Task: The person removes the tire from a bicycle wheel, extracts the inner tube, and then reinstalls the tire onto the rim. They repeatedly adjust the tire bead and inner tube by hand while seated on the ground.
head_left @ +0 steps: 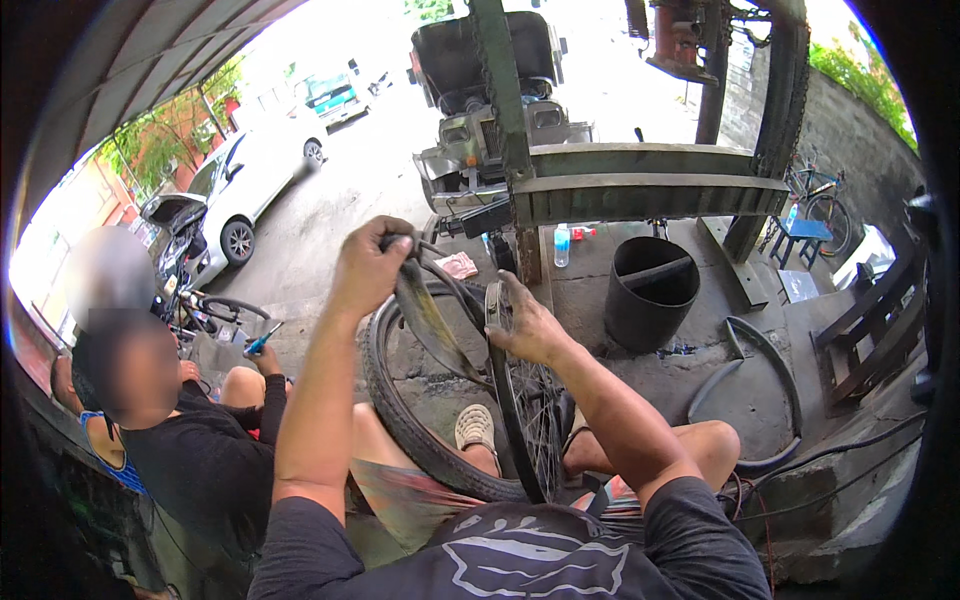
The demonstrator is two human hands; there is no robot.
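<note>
My left hand (372, 262) is raised in front of me, its fingers closed around a flat, dusty black inner tube (432, 325). The tube hangs in a loop from my fist towards the wheel. With my right hand (524, 326) I grip the rim of a spoked bicycle wheel (522, 440), which stands on edge between my legs. A knobbly black tyre (388, 412) hangs off the wheel's left side and rests by my feet. Where the tube meets the rim is partly hidden behind the wheel.
A black bucket (633, 322) stands ahead on the right, near a loose black tube (794, 384). A water bottle (561, 246) is beside a green steel frame (650, 198). On my left sits a person (205, 450) holding a blue-handled tool (262, 343).
</note>
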